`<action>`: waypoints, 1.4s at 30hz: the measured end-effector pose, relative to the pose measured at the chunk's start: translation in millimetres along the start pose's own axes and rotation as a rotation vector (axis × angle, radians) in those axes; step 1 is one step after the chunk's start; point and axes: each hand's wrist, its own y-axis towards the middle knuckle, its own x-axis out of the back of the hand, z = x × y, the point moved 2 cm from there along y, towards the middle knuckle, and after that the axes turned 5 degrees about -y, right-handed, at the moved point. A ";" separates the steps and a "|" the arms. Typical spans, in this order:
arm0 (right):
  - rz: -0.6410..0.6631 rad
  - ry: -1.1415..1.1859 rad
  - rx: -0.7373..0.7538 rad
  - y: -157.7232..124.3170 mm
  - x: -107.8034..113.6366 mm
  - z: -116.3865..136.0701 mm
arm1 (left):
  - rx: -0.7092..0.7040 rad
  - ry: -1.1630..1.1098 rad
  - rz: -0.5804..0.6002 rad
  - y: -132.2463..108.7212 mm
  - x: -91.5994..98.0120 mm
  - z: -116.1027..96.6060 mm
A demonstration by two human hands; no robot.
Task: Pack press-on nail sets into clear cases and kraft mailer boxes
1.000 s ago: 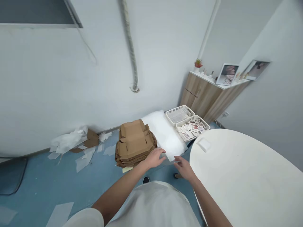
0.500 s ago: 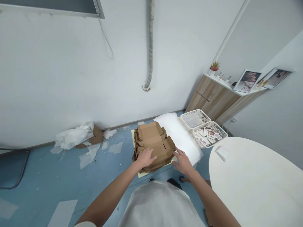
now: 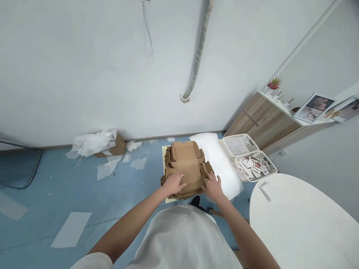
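Observation:
A flattened brown cardboard box (image 3: 187, 163) lies on top of a stack of similar flat boxes (image 3: 168, 158). My left hand (image 3: 173, 184) rests on the near left part of its panel, fingers stretched out and thumb apart. At the near right corner, my right hand (image 3: 213, 186) has its fingers over a side flap (image 3: 208, 169) and its thumb on the near side. That flap stands partly raised from the panel. The undersides of the right fingers are hidden.
White foam sheeting (image 3: 220, 160) lies right of the stack. Beyond it are a white basket (image 3: 241, 145) and another basket (image 3: 273, 166) holding printed cards. A round white table (image 3: 305, 224) stands at right, a wooden cabinet (image 3: 269, 119) behind. Plastic wrapping (image 3: 94, 144) lies left by the wall.
My right hand has moved inward over the box's right edge, and the side flap there has come up. My left hand stays on the panel. The camera view has shifted.

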 end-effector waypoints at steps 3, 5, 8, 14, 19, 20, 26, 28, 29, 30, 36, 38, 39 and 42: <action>0.001 0.094 -0.069 4.5 -3.1 -0.2 | 0.006 0.025 0.001 -1.4 -0.8 -2.6; -0.023 0.207 -0.127 8.1 -2.6 -3.8 | 0.015 0.051 0.009 -1.1 -2.8 -5.1; -0.109 0.499 -0.152 11.2 4.0 -11.1 | 0.030 0.087 0.020 1.0 -6.8 -9.7; -0.205 1.229 -0.276 4.0 15.8 -24.9 | 0.015 0.145 0.003 3.1 -11.9 -19.0; -0.251 1.238 -0.271 -10.2 21.6 -23.7 | -0.074 0.187 0.015 4.7 -14.0 -24.6; -0.283 1.122 -0.272 -13.8 23.5 -21.0 | -0.076 0.213 0.020 5.9 -14.5 -25.5; -0.176 0.407 0.132 -29.4 21.0 13.8 | -0.084 0.319 -0.010 9.7 -11.9 -30.2; -0.037 0.331 0.262 -32.0 12.1 19.7 | -0.105 0.306 -0.031 7.1 -8.0 -31.2; 0.010 0.324 0.280 -32.6 8.1 19.6 | -0.114 0.295 -0.047 5.2 -5.5 -31.4; 0.036 0.342 0.275 -32.7 5.1 18.0 | -0.121 0.284 -0.068 3.2 -2.9 -31.6; -0.119 0.756 -0.060 -24.3 11.5 -14.9 | -0.181 0.249 -0.220 -8.0 10.0 -31.3; -0.221 0.942 -0.319 -19.9 17.9 -30.8 | -0.213 0.248 -0.235 -10.6 10.2 -31.4; -0.239 1.049 -0.421 -17.8 20.5 -37.0 | -0.231 0.246 -0.238 -11.7 9.7 -31.7; -0.157 1.359 -0.523 -10.8 25.1 -44.4 | -0.284 0.228 -0.245 -14.6 6.8 -33.4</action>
